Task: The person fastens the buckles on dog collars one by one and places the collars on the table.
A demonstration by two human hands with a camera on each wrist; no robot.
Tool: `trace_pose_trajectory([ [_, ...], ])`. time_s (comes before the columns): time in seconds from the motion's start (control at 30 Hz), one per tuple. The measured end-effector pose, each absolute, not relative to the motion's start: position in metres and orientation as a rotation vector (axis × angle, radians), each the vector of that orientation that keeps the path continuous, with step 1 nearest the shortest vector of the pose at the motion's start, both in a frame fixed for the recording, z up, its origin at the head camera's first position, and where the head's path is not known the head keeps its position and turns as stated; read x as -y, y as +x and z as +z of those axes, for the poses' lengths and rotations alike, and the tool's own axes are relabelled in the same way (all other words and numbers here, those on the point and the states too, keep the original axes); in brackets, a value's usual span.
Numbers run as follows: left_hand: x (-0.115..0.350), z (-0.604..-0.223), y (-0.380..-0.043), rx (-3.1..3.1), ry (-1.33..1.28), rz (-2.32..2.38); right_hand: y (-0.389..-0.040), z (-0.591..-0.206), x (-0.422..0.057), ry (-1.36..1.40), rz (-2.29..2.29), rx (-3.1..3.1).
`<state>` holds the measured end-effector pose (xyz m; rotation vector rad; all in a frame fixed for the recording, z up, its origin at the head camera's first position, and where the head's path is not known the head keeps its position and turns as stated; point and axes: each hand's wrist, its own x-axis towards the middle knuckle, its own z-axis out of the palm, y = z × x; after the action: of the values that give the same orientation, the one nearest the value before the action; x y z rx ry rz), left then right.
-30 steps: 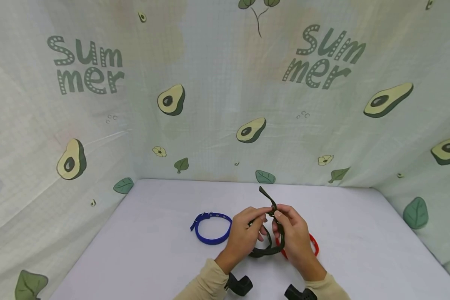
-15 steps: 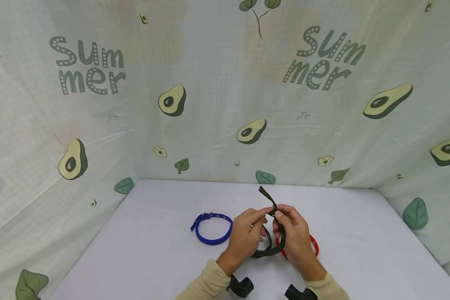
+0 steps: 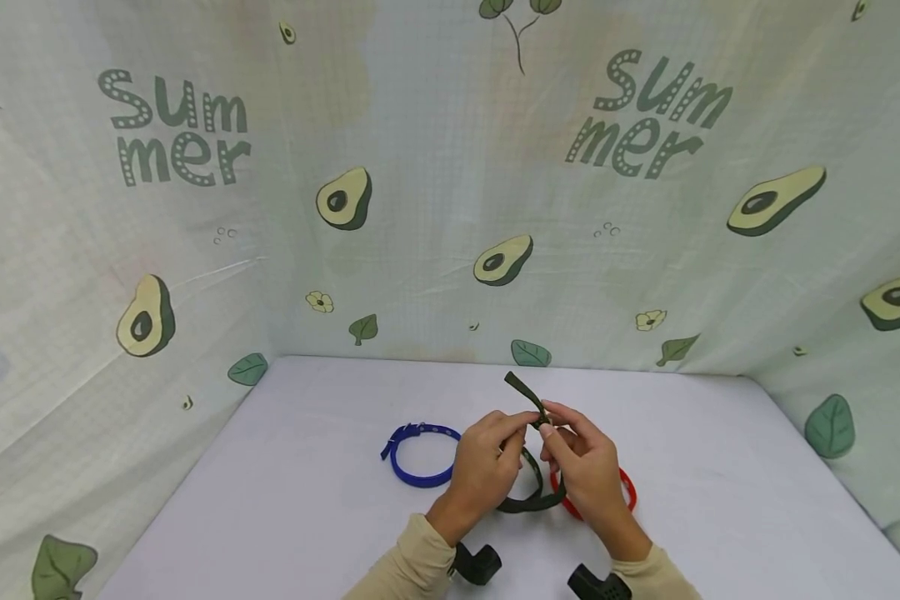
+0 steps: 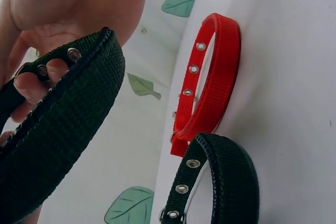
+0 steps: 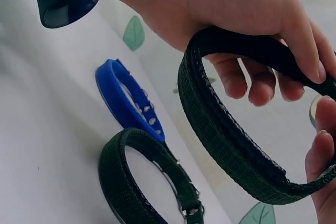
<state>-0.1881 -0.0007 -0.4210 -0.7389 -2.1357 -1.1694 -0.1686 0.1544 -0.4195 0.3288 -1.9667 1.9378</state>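
Observation:
Both hands are raised together over the table with a dark green woven collar point(image 5: 231, 150). My left hand point(image 3: 486, 462) pinches it near the buckle between thumb and index finger, other fingers loosely curled beside the loop. On the other side, my right hand point(image 3: 588, 471) grips the same collar, thumb and index fingertips at the buckle. Its free strap end point(image 3: 523, 389) sticks up and left above the fingertips; the buckle is mostly hidden by fingers. Metal eyelets line the strap in the left wrist view. A second dark green collar point(image 4: 239, 182) stands on the table beneath the hands.
A blue collar point(image 3: 426, 481) lies buckled in a ring left of the hands. A red collar point(image 3: 629, 487) lies to the right, partly covered by the right hand. The white table point(image 3: 307, 525) meets a printed cloth backdrop point(image 3: 420, 275). Black cameras are strapped to both wrists.
The free strap end has tipped further left. The right hand's fingertips have shifted slightly left and up around the buckle; the left hand has moved slightly left.

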Motion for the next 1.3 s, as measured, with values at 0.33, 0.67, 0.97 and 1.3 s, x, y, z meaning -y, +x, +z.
trace_pose_trajectory([
  [0.33, 0.0028, -0.4205, -0.1903, 2.188, -0.732, -1.258, -0.1686, -0.4177, -0.1560, 0.328, 1.892, 2.028],
  [0.67, 0.0043, -0.4213, -0.1914, 2.189, -0.734, -1.625, -0.1694, -0.4188, -0.1558, 0.264, 1.904, 2.055],
  [0.97, 0.0055, -0.4203, -0.1916, 2.221, -0.648, -1.818, -0.1704, -0.4216, -0.1561, 0.234, 1.923, 2.066],
  [1.3, 0.0098, -0.4222, -0.1954, 2.189, -0.682, -2.001, -0.1727, -0.4205, -0.1573, 0.184, 2.034, 1.999],
])
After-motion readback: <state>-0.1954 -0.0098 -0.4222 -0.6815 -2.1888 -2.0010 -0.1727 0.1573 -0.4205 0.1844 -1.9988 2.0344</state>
